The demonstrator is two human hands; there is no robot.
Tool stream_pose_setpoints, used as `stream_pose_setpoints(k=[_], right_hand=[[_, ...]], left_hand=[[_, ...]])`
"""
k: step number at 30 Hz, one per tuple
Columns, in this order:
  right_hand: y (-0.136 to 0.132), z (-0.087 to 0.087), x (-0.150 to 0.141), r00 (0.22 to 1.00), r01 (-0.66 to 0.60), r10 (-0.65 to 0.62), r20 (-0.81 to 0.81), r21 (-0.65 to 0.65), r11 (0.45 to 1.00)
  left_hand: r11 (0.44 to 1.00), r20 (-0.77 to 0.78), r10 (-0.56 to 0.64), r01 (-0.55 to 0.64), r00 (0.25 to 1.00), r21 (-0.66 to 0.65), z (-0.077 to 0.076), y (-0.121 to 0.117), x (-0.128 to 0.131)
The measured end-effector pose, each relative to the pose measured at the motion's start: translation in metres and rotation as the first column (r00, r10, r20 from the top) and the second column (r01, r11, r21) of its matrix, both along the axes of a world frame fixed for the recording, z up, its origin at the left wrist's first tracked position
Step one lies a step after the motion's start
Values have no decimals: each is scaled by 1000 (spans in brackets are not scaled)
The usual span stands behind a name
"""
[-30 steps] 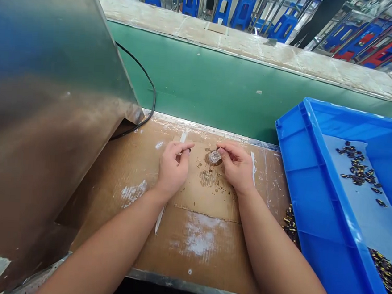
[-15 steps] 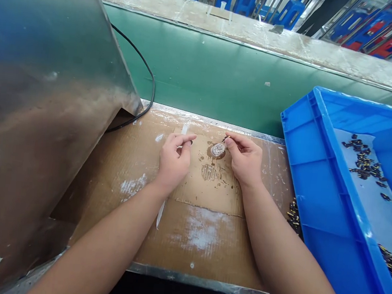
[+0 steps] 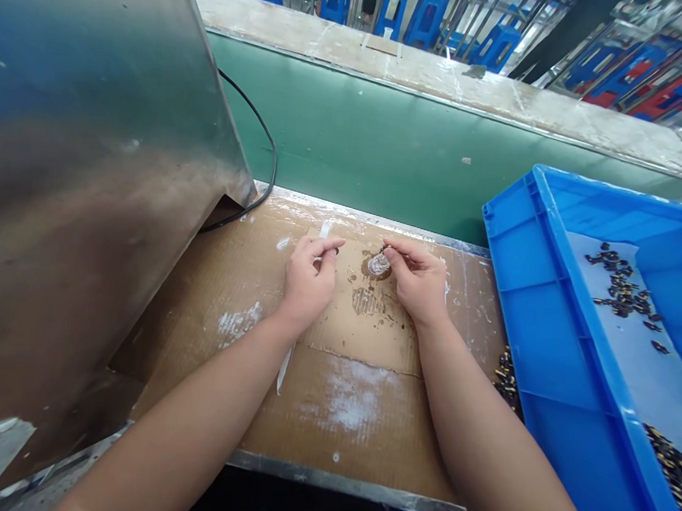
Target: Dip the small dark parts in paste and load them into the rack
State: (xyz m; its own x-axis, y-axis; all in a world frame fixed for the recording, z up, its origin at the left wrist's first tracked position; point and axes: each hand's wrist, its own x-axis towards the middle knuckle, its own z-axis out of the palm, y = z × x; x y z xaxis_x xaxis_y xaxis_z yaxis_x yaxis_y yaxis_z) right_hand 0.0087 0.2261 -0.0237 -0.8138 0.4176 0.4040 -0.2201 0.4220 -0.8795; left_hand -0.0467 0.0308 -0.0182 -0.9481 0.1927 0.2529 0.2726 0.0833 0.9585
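Note:
My left hand (image 3: 308,278) rests above the cardboard with its fingertips pinched together, seemingly on a small dark part too hidden to make out. My right hand (image 3: 416,281) pinches a tiny dark component (image 3: 386,249) at its fingertips. That component sits just above a whitish blob of paste (image 3: 378,266) on a brown stain. The blob lies between my hands, closer to the right one. Both hands are over a sheet of brown cardboard (image 3: 232,380) streaked with white residue.
A blue plastic tray (image 3: 567,357) at the right holds a pale sheet with scattered small dark, yellow-marked parts (image 3: 622,295) and a heap (image 3: 673,473). More parts (image 3: 506,380) lie beside it. A steel panel (image 3: 88,191) and black cable (image 3: 269,157) stand left; a green belt (image 3: 355,132) lies behind.
My right fingertips have shifted left toward the paste blob. My left hand has moved only slightly, and the whole view has shifted a little as my head moved.

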Motion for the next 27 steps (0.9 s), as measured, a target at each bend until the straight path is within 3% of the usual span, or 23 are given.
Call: stream_pose_setpoints(k=[10, 15, 19, 24, 27], right_hand=[[-1, 1, 0, 999, 14, -14, 53, -10, 1000], [-2, 0, -3, 987, 157, -160, -18, -105, 982], [-2, 16, 4, 967, 217, -241, -86, -223, 950], [-17, 48, 40, 995, 59, -84, -58, -348, 936], [-33, 51, 63, 999, -50, 43, -27, -442, 896]], left_hand=[[993, 50, -22, 17, 998, 113, -5, -2, -1], [947, 264, -87, -3, 961, 321, 0, 1, 4], [887, 397, -171, -35, 902, 461, 11, 2, 16], [832, 458, -292, -12, 840, 554, 27, 1, 34], [815, 455, -372, 49, 809, 578, 31, 4, 45]])
